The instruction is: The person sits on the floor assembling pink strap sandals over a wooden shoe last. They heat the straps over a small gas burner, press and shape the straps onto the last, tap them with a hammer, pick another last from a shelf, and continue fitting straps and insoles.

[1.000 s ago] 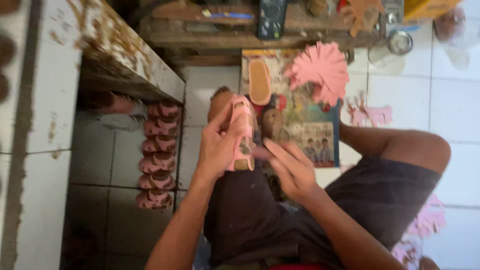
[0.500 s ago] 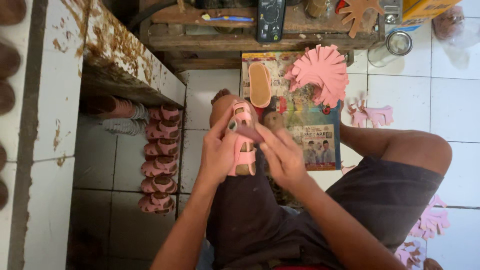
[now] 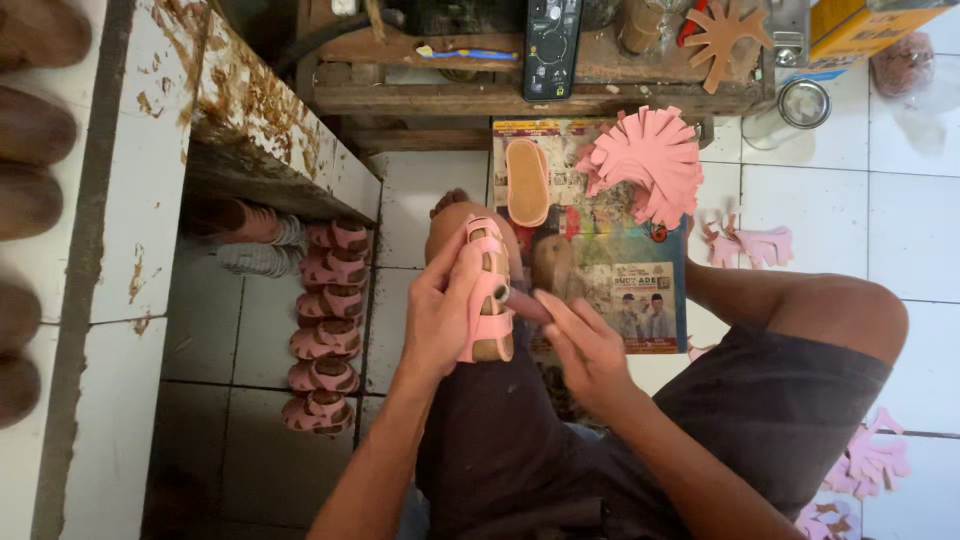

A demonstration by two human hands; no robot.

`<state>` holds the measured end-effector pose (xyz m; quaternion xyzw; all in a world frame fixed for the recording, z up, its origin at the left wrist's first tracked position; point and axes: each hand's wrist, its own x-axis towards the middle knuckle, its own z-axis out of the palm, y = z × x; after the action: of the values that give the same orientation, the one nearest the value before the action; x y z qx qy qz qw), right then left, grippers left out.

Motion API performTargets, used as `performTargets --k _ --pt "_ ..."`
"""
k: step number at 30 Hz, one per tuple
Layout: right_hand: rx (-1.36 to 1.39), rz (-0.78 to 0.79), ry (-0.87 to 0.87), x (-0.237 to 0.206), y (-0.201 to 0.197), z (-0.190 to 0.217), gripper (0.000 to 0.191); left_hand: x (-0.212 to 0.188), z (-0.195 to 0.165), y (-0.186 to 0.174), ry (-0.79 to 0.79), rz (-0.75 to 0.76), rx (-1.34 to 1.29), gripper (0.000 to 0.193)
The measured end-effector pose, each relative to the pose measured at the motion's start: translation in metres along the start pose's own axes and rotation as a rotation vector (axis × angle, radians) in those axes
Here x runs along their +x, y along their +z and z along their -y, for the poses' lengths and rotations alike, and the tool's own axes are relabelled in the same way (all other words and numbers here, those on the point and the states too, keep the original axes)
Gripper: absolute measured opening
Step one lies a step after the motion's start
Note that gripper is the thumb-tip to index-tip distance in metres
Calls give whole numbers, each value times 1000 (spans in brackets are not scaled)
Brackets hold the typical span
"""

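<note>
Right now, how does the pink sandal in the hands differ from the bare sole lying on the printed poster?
The pink strapped sandal has pink straps fitted across it; the tan bare sole has none. The sandal is gripped by the left hand above the lap, the right hand touching its side; the sole lies flat, untouched, on the printed poster. Both show a tan footbed and are similar in size.

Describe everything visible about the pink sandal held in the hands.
The pink sandal is small, with a tan footbed and broad pink straps that look like foam or soft leather. It is held lengthwise above the lap, toe pointing away. The left hand grips its side, thumb over a strap; the right hand touches its right edge with a fingertip.
</note>
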<state>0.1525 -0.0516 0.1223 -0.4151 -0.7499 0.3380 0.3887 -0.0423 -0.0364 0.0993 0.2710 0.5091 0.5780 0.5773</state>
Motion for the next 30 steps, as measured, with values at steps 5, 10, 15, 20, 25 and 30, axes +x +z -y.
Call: performTargets --k 5,10,15,20,25,30 --pt "-1 -49 -33 -3 -1 -11 35 -4 9 -2 -31 57 56 51" --pt "27 17 16 -20 16 -34 37 -3 2 -1 56 80 -28 47" --pt "240 -49 277 -40 -19 -57 42 -9 -27 -7 -117 233 -46 70" --pt "200 -27 98 -13 -20 -46 43 -7 -51 -9 49 516 196 84" --pt "90 48 -75 9 -10 -10 40 -1 -61 -2 15 533 542 75" --pt "-2 49 -86 18 -23 -14 38 0 -61 -2 104 530 568 70"
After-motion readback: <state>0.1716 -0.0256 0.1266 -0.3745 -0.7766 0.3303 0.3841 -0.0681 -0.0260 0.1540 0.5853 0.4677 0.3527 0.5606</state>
